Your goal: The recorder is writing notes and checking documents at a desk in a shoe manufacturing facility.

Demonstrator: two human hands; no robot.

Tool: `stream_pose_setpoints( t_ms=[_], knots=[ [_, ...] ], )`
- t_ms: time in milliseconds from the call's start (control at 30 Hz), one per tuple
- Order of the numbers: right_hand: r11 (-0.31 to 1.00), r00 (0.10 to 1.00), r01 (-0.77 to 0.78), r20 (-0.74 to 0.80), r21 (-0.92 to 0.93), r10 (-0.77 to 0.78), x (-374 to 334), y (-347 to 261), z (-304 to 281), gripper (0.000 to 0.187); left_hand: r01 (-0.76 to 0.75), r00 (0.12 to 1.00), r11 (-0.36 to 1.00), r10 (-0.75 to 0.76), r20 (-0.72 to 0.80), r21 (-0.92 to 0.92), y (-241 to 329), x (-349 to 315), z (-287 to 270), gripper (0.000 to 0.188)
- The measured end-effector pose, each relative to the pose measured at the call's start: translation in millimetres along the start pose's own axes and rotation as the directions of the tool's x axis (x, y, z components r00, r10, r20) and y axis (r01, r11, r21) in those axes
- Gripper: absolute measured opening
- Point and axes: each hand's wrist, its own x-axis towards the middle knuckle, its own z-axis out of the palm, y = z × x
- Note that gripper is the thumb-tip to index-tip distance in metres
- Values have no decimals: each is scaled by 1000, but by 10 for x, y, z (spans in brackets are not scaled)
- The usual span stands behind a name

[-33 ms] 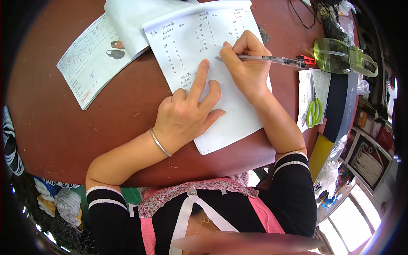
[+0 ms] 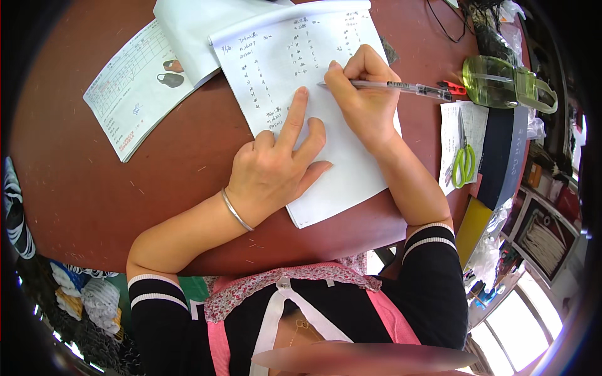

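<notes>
A white notepad (image 2: 348, 166) lies in front of me, its top page marked with columns of dark handwriting. My left hand (image 2: 276, 153) rests on the pad with fingers spread and the index finger stretched toward the written lines; it holds nothing. In my right hand (image 2: 367, 94) is a clear-barrelled pen (image 2: 420, 90), pinched between thumb and fingers. Its tip is at the paper, just right of my left fingertip; whether it touches cannot be made out. The pad's turned-over pages (image 2: 188, 37) curl away at the upper left.
A stack of printed sheets (image 2: 141, 94) with shoe pictures lies at the left. To the right are green-handled scissors (image 2: 464, 166) on a paper, a green transparent bottle (image 2: 492, 83), a red clip (image 2: 453, 88) and a dark box (image 2: 503, 156). The brown table (image 2: 169, 188) has a curved near edge.
</notes>
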Motion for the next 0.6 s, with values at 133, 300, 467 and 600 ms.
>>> stream_pose_setpoints(
  t_ms=[133, 300, 467, 600],
  knots=[
    [1000, 1000, -7, -2, 23, 7, 3, -26, 8, 36, -3, 1000, 1000, 3, -9, -1, -8, 2, 7, 52],
    [1000, 999, -24, 30, 15, 23, -3, -53, -6, 35, -6, 1000, 1000, 6, 5, 5, -8, 2, -7, 52],
    [1000, 1000, -6, 12, -14, 6, -7, -61, 7, 35, -9, 1000, 1000, 9, 14, 17, -1, -9, -7, 52],
    [1000, 1000, -13, 7, -9, 13, -5, -33, -2, 35, -11, 1000, 1000, 11, 4, 11, -1, -5, 13, 52]
  ],
)
